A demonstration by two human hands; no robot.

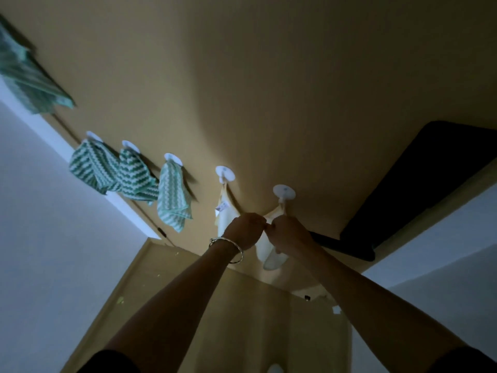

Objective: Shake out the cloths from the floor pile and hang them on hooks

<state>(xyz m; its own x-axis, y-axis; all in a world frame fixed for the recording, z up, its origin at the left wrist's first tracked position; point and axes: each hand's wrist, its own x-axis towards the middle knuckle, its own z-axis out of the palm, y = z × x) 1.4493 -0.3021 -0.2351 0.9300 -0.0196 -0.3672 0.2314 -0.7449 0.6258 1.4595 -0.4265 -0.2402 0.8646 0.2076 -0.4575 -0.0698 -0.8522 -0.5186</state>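
A row of round white hooks runs across the tan wall. The rightmost hook [284, 192] carries a cream cloth [266, 251] by its loop. My left hand [246, 230] and my right hand [289, 232] are both raised just under that hook, knuckles almost touching, each pinching the cloth's top edge. The rest of this cloth hangs down behind my right hand. Another cream cloth [224, 214] with a small tag hangs from the hook [224, 173] to the left. Green-and-white zigzag cloths [172, 195] hang on the hooks further left.
A fourth green cloth [29, 79] hangs blurred at the far left top. A dark panel [419, 189] is mounted on the wall to the right of the hooks. White walls flank both sides. A tan cabinet or door [242, 319] lies below my arms.
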